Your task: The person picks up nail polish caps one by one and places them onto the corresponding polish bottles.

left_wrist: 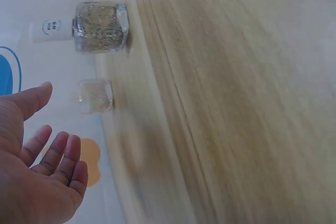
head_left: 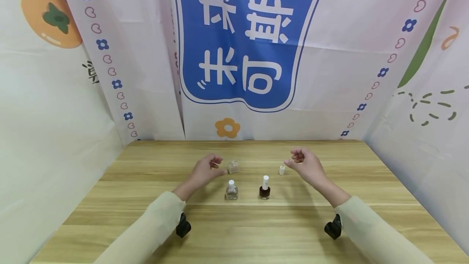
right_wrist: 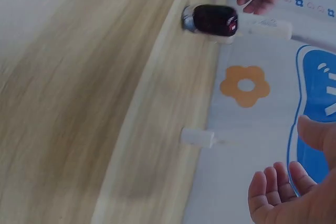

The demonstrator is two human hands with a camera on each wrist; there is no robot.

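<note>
My left hand point(head_left: 203, 172) hovers with loosely bent fingers and holds nothing. Just right of its thumb stands a small clear glass bottle point(head_left: 233, 167) without a cap, also seen in the left wrist view point(left_wrist: 95, 96). Near my right thumb, a white nail polish cap point(head_left: 281, 170) stands on the table, its thin brush point(right_wrist: 227, 141) pointing up. The right hand point(head_left: 307, 168) is apart from it, fingers relaxed and holding nothing. Nearer the body are two capped nail polish bottles: a glittery one point(head_left: 231, 193) and a dark red one point(head_left: 265, 192).
A wooden table point(head_left: 234, 231) bears all the bottles. Behind it hangs a white printed cloth point(head_left: 329, 93) with a large blue sign shape, and cloth walls rise at both sides. A black wrist camera point(head_left: 183, 226) sits on the left sleeve, another point(head_left: 333, 227) on the right.
</note>
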